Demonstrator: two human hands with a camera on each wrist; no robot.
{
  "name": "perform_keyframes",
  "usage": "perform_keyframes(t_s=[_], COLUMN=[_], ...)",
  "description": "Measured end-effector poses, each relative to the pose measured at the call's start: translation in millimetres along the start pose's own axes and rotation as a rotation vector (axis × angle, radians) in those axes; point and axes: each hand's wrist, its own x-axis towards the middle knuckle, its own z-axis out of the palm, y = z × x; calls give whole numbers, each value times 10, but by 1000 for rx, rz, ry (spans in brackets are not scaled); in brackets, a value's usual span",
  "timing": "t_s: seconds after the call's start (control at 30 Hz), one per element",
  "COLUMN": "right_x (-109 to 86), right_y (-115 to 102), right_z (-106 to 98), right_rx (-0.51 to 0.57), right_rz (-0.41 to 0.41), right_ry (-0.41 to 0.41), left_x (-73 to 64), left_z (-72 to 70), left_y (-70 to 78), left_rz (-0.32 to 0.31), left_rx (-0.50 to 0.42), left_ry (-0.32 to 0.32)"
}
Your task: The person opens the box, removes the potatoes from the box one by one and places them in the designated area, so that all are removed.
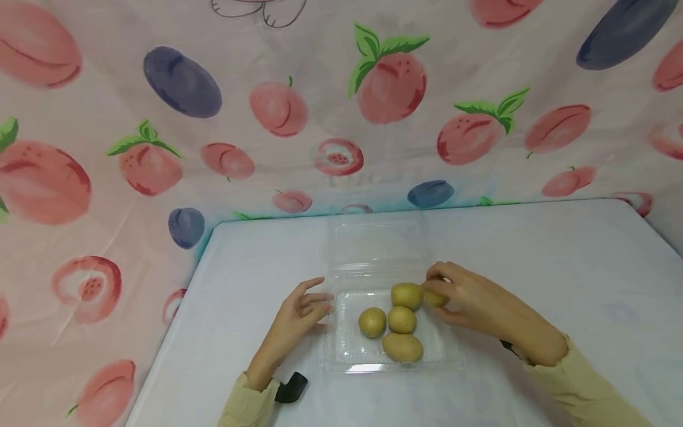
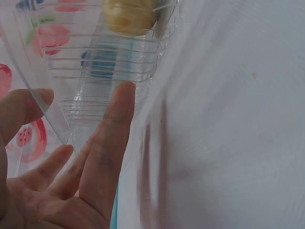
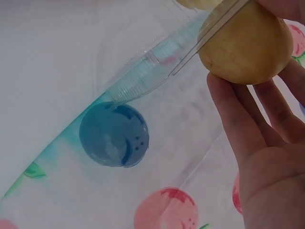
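Several yellow-brown potatoes [image 1: 402, 347] lie in the base of a clear plastic clamshell box [image 1: 347, 353], mostly toward its right side. My right hand [image 1: 469, 299] holds another potato [image 3: 245, 45] between thumb and fingers, at the box's right rim and beside the upper potato [image 1: 407, 295]. In the right wrist view the clear rim crosses in front of the held potato. At the left side of the box is my left hand [image 1: 299, 314], its fingers extended and loosely spread. The left wrist view shows the fingertips [image 2: 125, 93] right by the ribbed wall; firm contact is unclear.
The box's lid [image 1: 379, 240] lies open toward the back of the white-covered table [image 1: 533, 267]. Behind the table hangs a fruit-printed cloth [image 1: 320, 107]. A black strap piece [image 1: 291, 388] sits at the left wrist.
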Motion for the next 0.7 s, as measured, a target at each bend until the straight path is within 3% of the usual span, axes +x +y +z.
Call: perform_keyframes(t_s=[0.7], right_x=[-123], right_y=[254], right_z=[-141], right_rx=[-16], right_rz=[18], right_ry=[63], left_x=[-5], left_z=[10], left_y=[10], left_rz=[-5], left_rx=[4], left_ry=[12])
